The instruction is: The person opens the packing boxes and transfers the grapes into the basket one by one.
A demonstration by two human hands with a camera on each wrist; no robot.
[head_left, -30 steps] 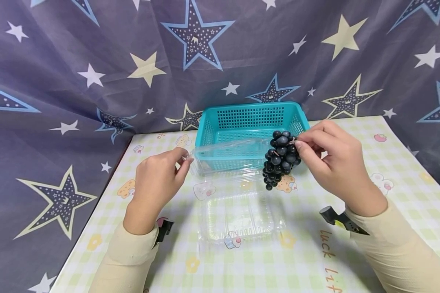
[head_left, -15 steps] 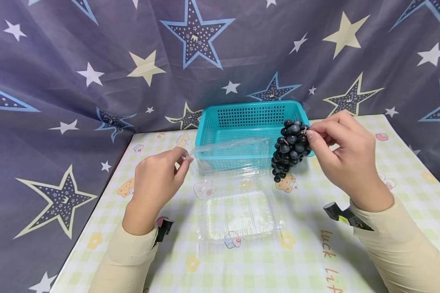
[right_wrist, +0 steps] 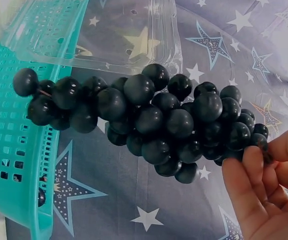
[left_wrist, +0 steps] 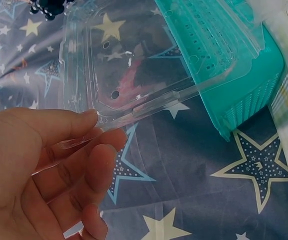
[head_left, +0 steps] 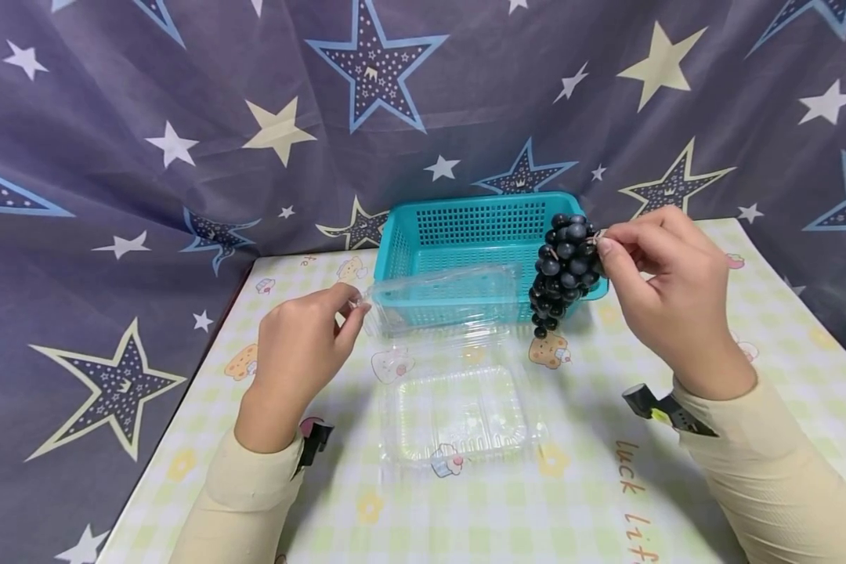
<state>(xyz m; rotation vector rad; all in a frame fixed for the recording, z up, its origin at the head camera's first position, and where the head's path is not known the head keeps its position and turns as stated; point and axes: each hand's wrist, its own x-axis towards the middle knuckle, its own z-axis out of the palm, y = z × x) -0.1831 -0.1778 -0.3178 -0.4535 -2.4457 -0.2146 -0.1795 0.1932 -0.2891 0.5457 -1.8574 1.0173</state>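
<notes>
A bunch of black grapes hangs from my right hand, whose thumb and fingers pinch its stem end. The bunch is off the table, in front of the right part of the teal basket. My left hand pinches the left corner of a clear plastic clamshell box's lid, which stands raised and tilted. Flat on the table lies the box's base, nearer to me than the lid. In the right wrist view, the grapes stretch across from the fingertips toward the basket.
The teal basket, with slotted walls, stands at the table's back edge, partly seen through the lid. A checked tablecloth with cartoon prints covers the table. Behind it hangs a dark curtain with stars. Each wrist wears a black strap.
My right hand has moved right, away and slightly up with the grapes, from beside the lid to the basket's right end. The left hand and the raised lid stay about where they were.
</notes>
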